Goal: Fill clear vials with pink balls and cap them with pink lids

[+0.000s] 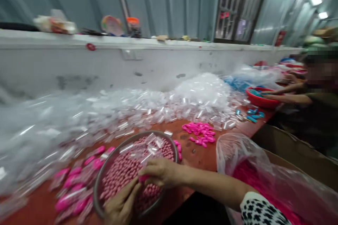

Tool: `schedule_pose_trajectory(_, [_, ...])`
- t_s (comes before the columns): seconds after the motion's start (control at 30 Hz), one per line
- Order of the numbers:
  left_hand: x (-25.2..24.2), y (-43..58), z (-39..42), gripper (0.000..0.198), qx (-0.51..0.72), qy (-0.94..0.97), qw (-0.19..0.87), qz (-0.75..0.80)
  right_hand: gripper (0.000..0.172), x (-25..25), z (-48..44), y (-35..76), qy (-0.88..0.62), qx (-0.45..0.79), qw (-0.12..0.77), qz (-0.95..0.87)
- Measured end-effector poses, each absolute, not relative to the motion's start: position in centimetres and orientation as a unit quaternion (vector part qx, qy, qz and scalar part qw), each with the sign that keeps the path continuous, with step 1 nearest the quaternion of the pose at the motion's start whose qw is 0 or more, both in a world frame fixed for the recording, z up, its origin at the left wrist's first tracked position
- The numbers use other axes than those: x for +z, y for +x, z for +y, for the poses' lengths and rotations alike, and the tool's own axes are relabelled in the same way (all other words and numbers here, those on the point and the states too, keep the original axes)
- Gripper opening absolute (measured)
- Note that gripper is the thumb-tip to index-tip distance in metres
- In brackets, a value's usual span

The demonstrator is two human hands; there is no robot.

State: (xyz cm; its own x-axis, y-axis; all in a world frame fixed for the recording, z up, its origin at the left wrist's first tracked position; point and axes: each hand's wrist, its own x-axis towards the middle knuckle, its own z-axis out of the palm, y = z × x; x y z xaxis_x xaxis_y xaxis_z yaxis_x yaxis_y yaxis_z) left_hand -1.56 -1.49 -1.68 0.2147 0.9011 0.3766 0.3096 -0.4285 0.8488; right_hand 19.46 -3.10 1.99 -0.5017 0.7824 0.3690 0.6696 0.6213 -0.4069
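Note:
Over a round metal bowl point(98, 179) full of small pink balls point(120, 168), my two hands meet at a small bright pink plastic piece point(143, 178). My right hand point(165, 172) is closed around it in a pinch. From the lower left, my left hand point(120, 202) brings its closed fingertips against the same piece; its finer grip is partly hidden. Clear plastic tubes point(153, 145) lie on the balls just beyond my right fingers. Left of the bowl, pink pieces with clear covers point(75, 191) lie in a cluster on the red tabletop point(161, 126).
Clear plastic parts point(105, 112) are heaped along the wall. Loose pink pieces point(200, 133) lie beyond the bowl. At right stands a clear bag point(237, 146) of pink pieces. Further along, a co-worker's hands point(271, 93) reach into a red basin point(264, 102) near blue pieces point(255, 115).

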Motion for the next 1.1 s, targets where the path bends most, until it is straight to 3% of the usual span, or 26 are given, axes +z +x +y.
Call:
schedule_pose_trajectory(0.1, [-0.5,-0.6,-2.4,0.031,0.477,0.65,0.402,0.434,0.028,3.5,-3.9,19.2,-0.41,0.121,0.26,-0.866])
schedule_pose_trajectory(0.2, [1.0,0.8,-3.2,0.04,0.502,0.557,0.483,0.453,0.034,4.6,-4.7,19.8,-0.381,0.228,0.351,-0.824])
schedule_pose_trajectory(0.27, [1.6,1.4,-3.2,0.046,0.521,0.48,0.561,0.428,0.059,4.8,-4.9,20.5,-0.364,0.363,0.421,-0.748])
schedule_pose_trajectory(0.33, [1.5,1.7,-2.7,0.053,0.546,0.383,0.634,0.392,0.071,4.3,-5.0,21.2,-0.352,0.481,0.467,-0.654])
schedule_pose_trajectory(0.5, [0.4,1.9,-2.2,0.053,0.548,0.366,0.674,0.334,0.047,1.9,-4.8,21.3,-0.404,0.522,0.55,-0.511])
schedule_pose_trajectory(0.6, [-0.1,2.0,-2.5,0.046,0.557,0.424,0.636,0.325,0.044,1.7,-4.3,20.6,-0.424,0.503,0.558,-0.506])
schedule_pose_trajectory(0.7, [-0.6,1.9,-2.6,0.033,0.563,0.502,0.582,0.304,0.046,2.8,-3.7,20.1,-0.429,0.531,0.527,-0.506])
schedule_pose_trajectory(0.9, [-1.3,1.5,-2.5,0.019,0.556,0.588,0.495,0.317,0.043,4.6,-3.6,19.4,-0.444,0.668,0.338,-0.492])
schedule_pose_trajectory(1.1, [-1.2,1.2,-2.7,0.022,0.543,0.615,0.469,0.327,0.029,2.9,-4.2,17.5,-0.461,0.672,0.405,-0.416])
